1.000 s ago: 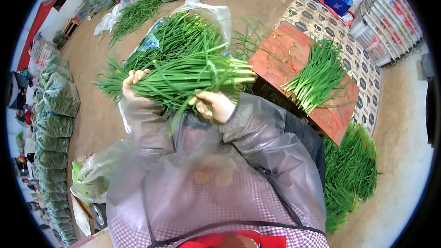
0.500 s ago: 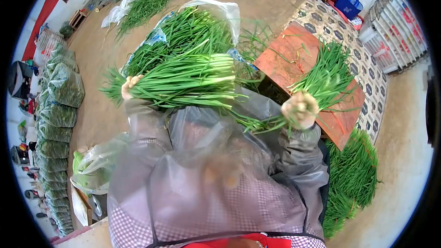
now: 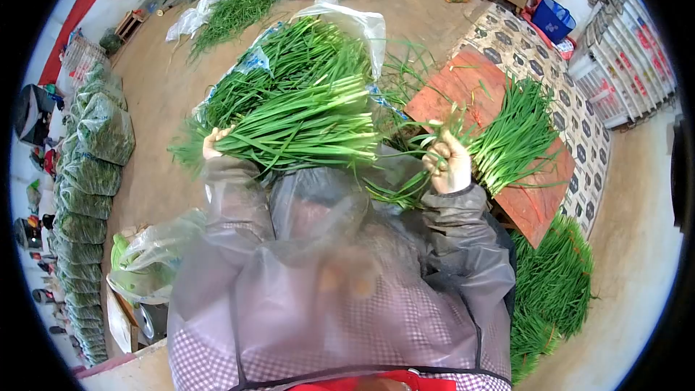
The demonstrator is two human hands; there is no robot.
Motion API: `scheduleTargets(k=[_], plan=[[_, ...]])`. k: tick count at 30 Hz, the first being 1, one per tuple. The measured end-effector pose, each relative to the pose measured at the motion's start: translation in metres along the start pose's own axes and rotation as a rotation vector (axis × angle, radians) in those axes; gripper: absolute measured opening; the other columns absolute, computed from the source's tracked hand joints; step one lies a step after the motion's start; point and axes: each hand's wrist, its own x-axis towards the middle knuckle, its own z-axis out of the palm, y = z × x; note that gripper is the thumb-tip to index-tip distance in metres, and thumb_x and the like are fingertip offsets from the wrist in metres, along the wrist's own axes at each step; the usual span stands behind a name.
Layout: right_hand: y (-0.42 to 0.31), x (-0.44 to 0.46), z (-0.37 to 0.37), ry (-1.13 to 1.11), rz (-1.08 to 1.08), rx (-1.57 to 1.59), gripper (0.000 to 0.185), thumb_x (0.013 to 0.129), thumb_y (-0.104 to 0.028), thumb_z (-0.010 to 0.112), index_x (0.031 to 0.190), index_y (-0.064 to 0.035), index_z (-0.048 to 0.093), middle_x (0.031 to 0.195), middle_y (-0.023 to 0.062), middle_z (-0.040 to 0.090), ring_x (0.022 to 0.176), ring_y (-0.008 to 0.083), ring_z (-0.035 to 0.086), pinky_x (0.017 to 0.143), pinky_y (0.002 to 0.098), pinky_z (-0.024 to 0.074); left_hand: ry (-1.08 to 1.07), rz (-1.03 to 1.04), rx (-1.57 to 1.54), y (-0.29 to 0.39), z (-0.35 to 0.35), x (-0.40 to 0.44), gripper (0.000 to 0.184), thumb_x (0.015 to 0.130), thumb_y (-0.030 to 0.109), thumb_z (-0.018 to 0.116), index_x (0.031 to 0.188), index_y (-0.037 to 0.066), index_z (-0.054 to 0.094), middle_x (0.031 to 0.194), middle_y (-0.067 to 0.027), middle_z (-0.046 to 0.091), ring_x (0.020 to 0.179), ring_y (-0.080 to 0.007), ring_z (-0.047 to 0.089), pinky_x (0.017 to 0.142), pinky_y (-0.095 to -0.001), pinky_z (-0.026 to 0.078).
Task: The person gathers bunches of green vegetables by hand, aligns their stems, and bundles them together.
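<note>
My left hand is closed round the leafy end of a large bunch of long green stalks, whose pale ends point right. My right hand, fingers curled, grips a few loose green stalks that trail to the left over my lap. Behind the held bunch, an open plastic bag is full of similar greens. Just right of my right hand, another bunch lies on a reddish board.
Bundled greens lie on the floor below the board. Packed bags line the left side. A patterned mat extends behind the board, near a blue basket. A plastic bag stands at lower left.
My right hand has left the large bunch and moved right, taking loose stalks with it; since the last frame it has shifted slightly back left. My left hand keeps its hold on the bunch.
</note>
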Motion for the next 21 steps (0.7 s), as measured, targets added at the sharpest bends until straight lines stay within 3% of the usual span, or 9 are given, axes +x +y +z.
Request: scheduleTargets(k=[1, 3, 5, 7, 9, 11, 16, 18, 21], plan=[[-0.009, -0.004, 0.008, -0.087, 0.019, 0.008, 0.025, 0.096, -0.023, 0.052, 0.111, -0.0057, 0.061, 0.055, -0.0108, 0.035, 0.04, 0.0021, 0.026, 0.038, 0.0198, 0.018, 0.041, 0.034, -0.025, -0.005, 0.004, -0.002, 0.021, 0.084, 0.011, 0.054, 0.064, 0.009, 0.047, 0.064, -0.0051, 0.055, 0.077, -0.023, 0.057, 0.099, -0.0444, 0.043], [-0.018, -0.015, 0.056, -0.217, 0.003, -0.619, 0.028, 0.094, -0.022, 0.055, 0.115, -0.0048, 0.061, 0.059, -0.0088, 0.043, 0.043, 0.0007, 0.03, 0.04, 0.0179, 0.0224, 0.145, 0.125, 0.051, -0.011, 0.014, -0.001, 0.02, 0.082, 0.01, 0.053, 0.063, 0.01, 0.045, 0.061, -0.004, 0.052, 0.071, -0.0228, 0.055, 0.098, -0.044, 0.044], [0.014, 0.02, 0.055, -0.39, -0.226, -1.087, 0.032, 0.086, -0.027, 0.062, 0.111, -0.0072, 0.064, 0.072, 0.0021, 0.064, 0.059, 0.0186, 0.059, 0.054, 0.0331, 0.0474, 0.135, 0.079, 0.022, -0.013, 0.01, 0.003, 0.02, 0.081, 0.01, 0.053, 0.063, 0.01, 0.045, 0.06, -0.0036, 0.051, 0.069, -0.0227, 0.055, 0.096, -0.044, 0.044], [0.048, 0.048, 0.056, -0.37, -0.547, -1.442, 0.041, 0.08, -0.032, 0.065, 0.112, -0.0079, 0.062, 0.085, 0.0124, 0.068, 0.083, 0.0306, 0.066, 0.073, 0.0409, 0.0508, 0.125, 0.038, -0.002, -0.012, 0.004, 0.007, 0.02, 0.081, 0.01, 0.052, 0.063, 0.011, 0.044, 0.06, -0.0033, 0.05, 0.068, -0.0227, 0.054, 0.095, -0.0439, 0.044], [0.055, 0.048, 0.091, -0.234, -0.415, -1.872, 0.043, 0.077, -0.036, 0.065, 0.111, -0.0114, 0.06, 0.089, 0.0175, 0.066, 0.088, 0.0338, 0.064, 0.075, 0.0417, 0.0499, 0.117, -0.001, -0.03, -0.01, 0.0, 0.008, 0.02, 0.08, 0.011, 0.052, 0.062, 0.011, 0.044, 0.059, -0.003, 0.049, 0.067, -0.0226, 0.053, 0.094, -0.0438, 0.045], [0.067, 0.056, 0.097, -0.295, -0.473, -1.917, 0.033, 0.079, -0.035, 0.062, 0.102, -0.0113, 0.065, 0.086, 0.0162, 0.067, 0.086, 0.0352, 0.064, 0.075, 0.0439, 0.0495, 0.151, -0.002, -0.02, -0.012, 0.012, -0.001, 0.02, 0.08, 0.012, 0.052, 0.062, 0.012, 0.043, 0.058, -0.0021, 0.047, 0.067, -0.0225, 0.052, 0.09, -0.0435, 0.045], [0.062, 0.058, 0.082, -0.353, -0.283, -1.472, 0.026, 0.081, -0.025, 0.065, 0.1, -0.0072, 0.067, 0.085, 0.0164, 0.068, 0.08, 0.0325, 0.065, 0.071, 0.0384, 0.0506, 0.234, -0.035, 0.049, -0.011, 0.019, -0.005, 0.016, 0.079, 0.013, 0.052, 0.065, 0.012, 0.043, 0.062, -0.0008, 0.048, 0.07, -0.0221, 0.053, 0.086, -0.0449, 0.047], [0.06, 0.061, 0.051, -0.311, -0.26, -1.208, 0.024, 0.082, -0.021, 0.066, 0.097, -0.0024, 0.067, 0.081, 0.0091, 0.069, 0.069, 0.02, 0.064, 0.063, 0.031, 0.0492, 0.372, 0.018, 0.159, -0.014, 0.019, -0.002, 0.012, 0.078, 0.012, 0.052, 0.069, 0.012, 0.045, 0.064, -0.0002, 0.048, 0.07, -0.0217, 0.052, 0.077, -0.0438, 0.048], [0.011, 0.04, 0.026, -0.056, -0.071, -0.873, 0.02, 0.085, -0.021, 0.064, 0.091, -0.0018, 0.066, 0.079, 0.0036, 0.067, 0.051, 0.0098, 0.055, 0.044, 0.0234, 0.0397, 0.345, -0.082, 0.117, -0.011, 0.022, -0.006, 0.016, 0.077, 0.015, 0.054, 0.064, 0.013, 0.045, 0.064, -0.001, 0.05, 0.068, -0.0221, 0.053, 0.074, -0.045, 0.049]])
